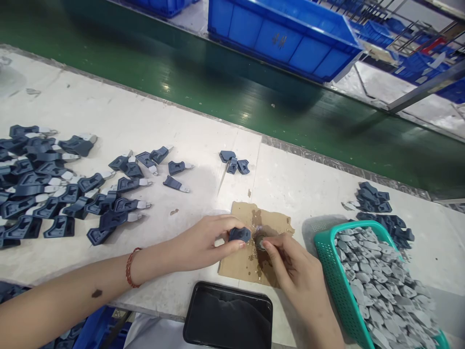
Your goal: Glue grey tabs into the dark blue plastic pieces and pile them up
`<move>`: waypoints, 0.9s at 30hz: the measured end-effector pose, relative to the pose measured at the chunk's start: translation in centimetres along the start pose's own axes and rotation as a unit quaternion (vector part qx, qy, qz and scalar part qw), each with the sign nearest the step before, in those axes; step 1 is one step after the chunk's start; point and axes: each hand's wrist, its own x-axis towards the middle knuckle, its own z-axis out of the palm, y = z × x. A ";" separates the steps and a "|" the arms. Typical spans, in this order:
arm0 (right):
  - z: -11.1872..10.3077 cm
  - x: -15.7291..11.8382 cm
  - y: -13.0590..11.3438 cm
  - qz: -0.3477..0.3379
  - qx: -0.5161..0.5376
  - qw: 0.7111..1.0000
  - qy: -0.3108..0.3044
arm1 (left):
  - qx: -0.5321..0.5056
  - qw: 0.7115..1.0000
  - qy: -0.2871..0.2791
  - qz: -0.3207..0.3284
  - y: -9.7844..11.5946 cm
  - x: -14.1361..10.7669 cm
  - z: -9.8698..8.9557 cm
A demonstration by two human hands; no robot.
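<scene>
On the far left of the surface point(119, 111) lies a big heap of assembled pieces point(54, 189), dark blue bodies with pale grey tips, spread loosely toward the middle. A few bare dark blue bodies point(234, 162) lie apart, just beyond a stained scrap of cardboard point(243, 257).

The left hand point(203, 245) reaches over the cardboard's near edge and pinches one dark blue body point(240, 234) between thumb and fingertips, holding it just above the wet, glossy patch at the middle of the cardboard. The right hand point(294, 271) meets it from the other side, fingers curled together around something small at the body's end; what it holds is hidden by the fingertips, though it is probably one of the grey tips.

To do this joining well, the left hand should keep the body steady and level, with its open end turned toward the right hand, so the small piece goes in straight rather than skewed. Fingers are best kept off the sticky patch.

A black tray point(228, 315) sits at the near edge. To the right stands a teal basket point(329, 264) full of grey tips point(381, 281), with more dark blue bodies piled behind it.
</scene>
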 end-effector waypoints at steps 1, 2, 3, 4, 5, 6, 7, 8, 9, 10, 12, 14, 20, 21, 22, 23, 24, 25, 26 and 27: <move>0.0 0.0 0.0 0.006 0.006 1.000 0.000 | 0.013 1.000 -0.003 0.008 0.1 0.0 0.0; 0.0 0.0 0.1 0.015 0.013 1.000 0.000 | 0.029 0.999 -0.005 0.019 0.1 -0.1 -0.1; -0.1 0.0 0.1 0.028 0.024 0.999 0.002 | 0.047 0.998 -0.007 0.032 0.1 -0.1 -0.1; -0.1 0.0 0.1 0.046 0.041 0.998 0.011 | 0.064 0.997 -0.009 0.046 0.1 -0.1 -0.1; -0.1 0.0 0.0 0.066 0.064 0.995 0.023 | 0.080 0.995 -0.010 0.059 0.1 -0.1 -0.1; -0.1 0.0 -0.1 0.086 0.094 0.991 0.042 | 0.093 0.993 -0.012 0.069 0.0 -0.1 -0.1; 0.0 0.0 -0.2 0.102 0.128 0.984 0.064 | 0.103 0.992 -0.016 0.076 -0.1 -0.1 -0.1; 0.1 0.1 -0.4 0.115 0.162 0.977 0.084 | 0.110 0.991 -0.020 0.080 -0.1 -0.1 0.0; 0.2 0.1 -0.7 0.122 0.193 0.968 0.101 | 0.113 0.990 -0.024 0.083 -0.2 -0.1 0.0; 0.4 0.2 -0.9 0.126 0.220 0.961 0.112 | 0.114 0.989 -0.026 0.085 -0.2 -0.1 0.0; 0.9 0.4 -1.5 0.132 0.263 0.947 0.126 | 0.114 0.989 -0.029 0.091 -0.2 -0.1 0.0; 1.4 0.6 -2.1 0.142 0.296 0.935 0.137 | 0.112 0.989 -0.029 0.092 -0.2 -0.1 -0.1; 2.1 1.1 -2.8 0.140 0.315 0.929 0.136 | 0.105 0.990 -0.033 0.084 -0.2 0.0 -0.1; 2.2 1.2 -2.8 0.138 0.315 0.929 0.134 | 0.104 0.990 -0.033 0.085 -0.2 0.0 -0.1; 2.3 1.3 -2.8 0.136 0.315 0.930 0.133 | 0.104 0.990 -0.033 0.086 -0.2 0.0 0.0; 2.3 1.4 -2.8 0.134 0.315 0.930 0.130 | 0.104 0.990 -0.033 0.088 -0.3 0.0 0.0; 2.4 1.5 -2.7 0.133 0.313 0.932 0.128 | 0.105 0.990 -0.033 0.088 -0.3 0.0 0.0; 2.4 1.5 -2.7 0.130 0.307 0.934 0.126 | 0.107 0.990 -0.032 0.087 -0.3 0.0 0.0; 2.4 1.5 -2.7 0.128 0.298 0.938 0.125 | 0.109 0.990 -0.031 0.085 -0.3 0.0 0.0; 2.5 1.5 -2.8 0.126 0.287 0.941 0.125 | 0.111 0.990 -0.030 0.082 -0.3 0.0 0.0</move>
